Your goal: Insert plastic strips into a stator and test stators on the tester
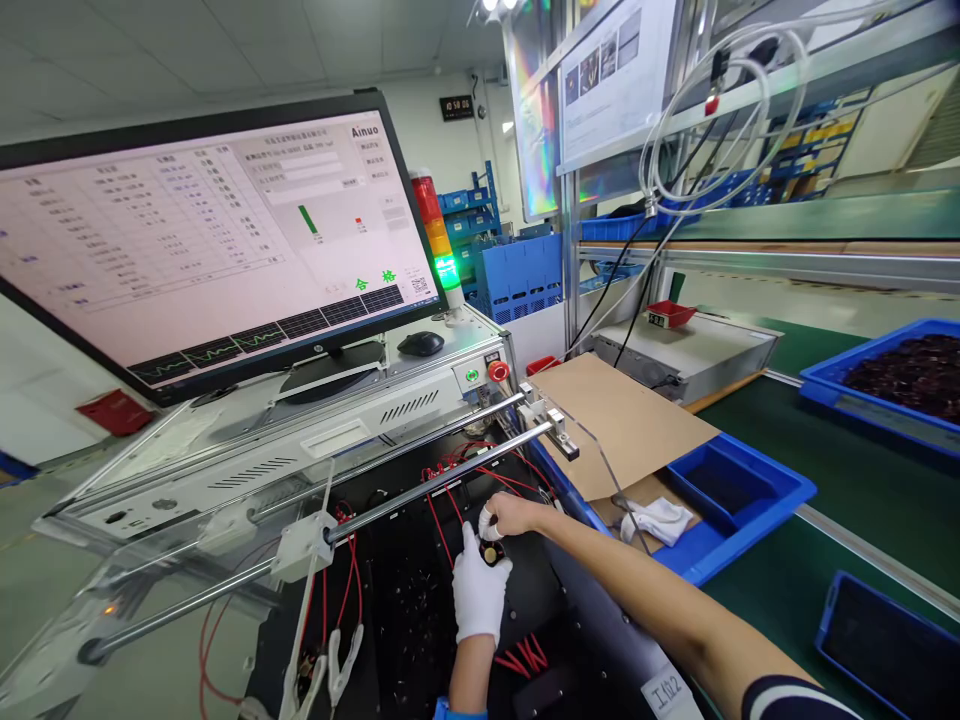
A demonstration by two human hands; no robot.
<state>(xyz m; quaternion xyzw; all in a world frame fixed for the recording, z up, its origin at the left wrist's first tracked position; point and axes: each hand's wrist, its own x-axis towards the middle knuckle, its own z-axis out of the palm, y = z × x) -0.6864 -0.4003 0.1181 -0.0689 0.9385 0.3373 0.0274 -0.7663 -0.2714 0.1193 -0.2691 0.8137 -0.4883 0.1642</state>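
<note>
My left hand (480,592), in a white glove, closes around a small dark round part (491,552) with a brass-coloured centre. Just above it is my right hand (513,514), its fingers drawn together and white covering on the fingertips. Those fingertips meet the part's upper edge; whatever they pinch is hidden. Both hands are over the black test bed, near red wires (454,508) that run from its back edge. White-handled clips (345,660) on red leads lie to the left, beside another small wound part (306,668).
Metal rails (442,472) cross above the bed. Behind stand a monitor (225,250), a mouse (421,344), a red stop button (498,371) and a lit signal tower (447,272). To the right, cardboard (622,415) covers part of a blue tray (780,490) holding a white cloth (660,520).
</note>
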